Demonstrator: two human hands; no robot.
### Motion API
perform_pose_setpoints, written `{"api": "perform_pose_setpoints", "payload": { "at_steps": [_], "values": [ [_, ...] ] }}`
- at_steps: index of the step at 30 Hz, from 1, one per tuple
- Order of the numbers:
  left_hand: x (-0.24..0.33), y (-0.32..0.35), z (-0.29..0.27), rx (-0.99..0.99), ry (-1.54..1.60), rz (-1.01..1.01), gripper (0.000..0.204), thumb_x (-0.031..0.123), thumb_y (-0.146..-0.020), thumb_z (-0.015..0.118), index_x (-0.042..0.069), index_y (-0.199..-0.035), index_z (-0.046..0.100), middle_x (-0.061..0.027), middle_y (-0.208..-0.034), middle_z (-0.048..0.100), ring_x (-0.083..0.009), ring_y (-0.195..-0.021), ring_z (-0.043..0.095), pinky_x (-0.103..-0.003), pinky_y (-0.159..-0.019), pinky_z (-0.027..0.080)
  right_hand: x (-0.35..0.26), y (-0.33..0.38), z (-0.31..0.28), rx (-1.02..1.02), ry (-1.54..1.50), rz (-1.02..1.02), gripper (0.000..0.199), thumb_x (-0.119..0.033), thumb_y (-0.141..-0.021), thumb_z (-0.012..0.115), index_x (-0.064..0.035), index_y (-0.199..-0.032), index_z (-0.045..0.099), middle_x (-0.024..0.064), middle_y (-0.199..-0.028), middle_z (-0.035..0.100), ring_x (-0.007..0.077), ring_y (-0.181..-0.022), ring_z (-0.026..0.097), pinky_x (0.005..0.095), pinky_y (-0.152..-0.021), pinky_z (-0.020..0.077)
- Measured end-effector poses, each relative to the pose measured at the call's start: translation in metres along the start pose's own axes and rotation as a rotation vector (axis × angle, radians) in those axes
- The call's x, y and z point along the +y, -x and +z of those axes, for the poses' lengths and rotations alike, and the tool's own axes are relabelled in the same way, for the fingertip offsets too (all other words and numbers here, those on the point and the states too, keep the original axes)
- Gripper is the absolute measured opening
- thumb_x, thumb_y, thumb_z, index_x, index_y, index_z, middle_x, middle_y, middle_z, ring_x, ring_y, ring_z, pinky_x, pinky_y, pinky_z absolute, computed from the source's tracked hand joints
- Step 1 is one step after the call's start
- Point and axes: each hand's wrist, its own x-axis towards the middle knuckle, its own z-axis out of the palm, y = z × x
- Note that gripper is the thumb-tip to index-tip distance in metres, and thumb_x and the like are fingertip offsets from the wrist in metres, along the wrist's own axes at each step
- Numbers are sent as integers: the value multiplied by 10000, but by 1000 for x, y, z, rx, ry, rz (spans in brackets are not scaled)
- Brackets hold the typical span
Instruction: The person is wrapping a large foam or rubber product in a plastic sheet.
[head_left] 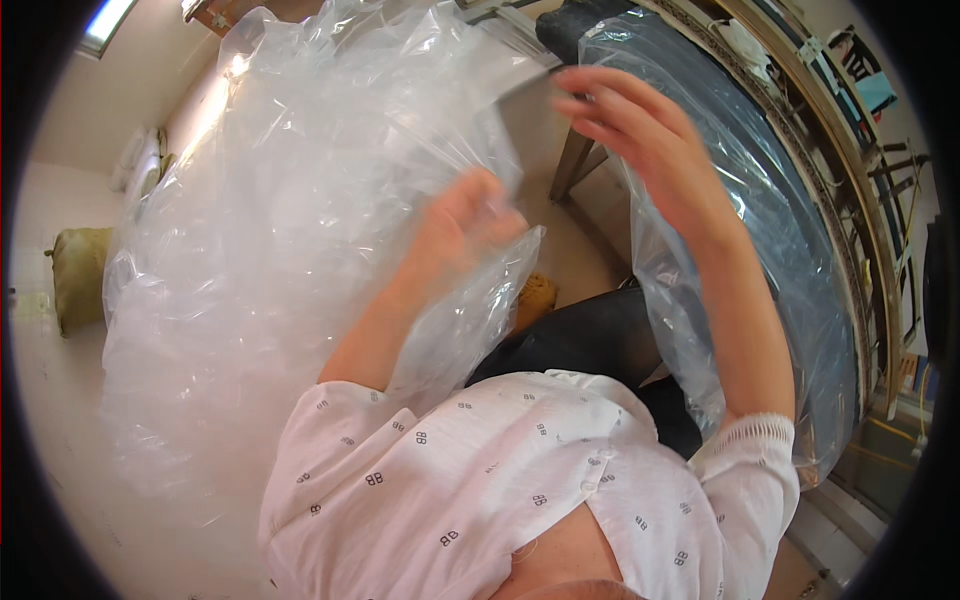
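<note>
Above the lap, raised in front of the chest: a large clear plastic sheet [300,220], crumpled and billowing, filling most of the left and centre of the view and hanging down toward the pale floor [60,420]. Left hand [462,232] buried in the folds near the sheet's inner edge, fingers curled and seemingly pinching a gather of film, though partly veiled by the plastic, so the exact grip hard to make out. Right hand [630,130] lifted higher, fingers spread and loosely bent, touching or just beside the upper edge of the film where a flat greyish piece [525,85] shows; cannot tell whether closed on anything. To the right, a second stretch of clear film draped over a dark curved object [790,260], just beside the right forearm. Behind, a wooden leg [575,165] of some furniture, and a tan sack [80,275] at the far left on the floor. White patterned shirt [460,490] and dark trousers [590,335] below.

Likely very light, limp and slippery; prone to slide through the fingers, cling to itself and balloon with air. No stiffness to push against. Best taken at an edge or a bunched fold, pinched firmly, with both hands well apart to keep it spread. Thin enough to tear or stretch if snagged.
</note>
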Motion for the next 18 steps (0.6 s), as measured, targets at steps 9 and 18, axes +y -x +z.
{"api": "perform_pose_setpoints", "payload": {
  "at_steps": [9,18],
  "values": [
    [83,62,83,-1441,496,-88,156,143,-879,507,2,-948,509,-93,-839,556,-210,-707,545,-315,-628,424,97,-29,46,-308,344,610,429,-239,-766,653,1,-1102,536,75,-853,584,129,-726,555,254,-627,460],
    [44,-9,-17,-66,-779,-7,403,40,-833,510,123,-1227,513,-30,-822,608,-112,-732,550,-235,-665,437,-60,95,3,-250,272,386,128,-146,-776,535,-41,-817,596,-57,-637,494,32,-524,431,178,-499,340]
  ]
}}
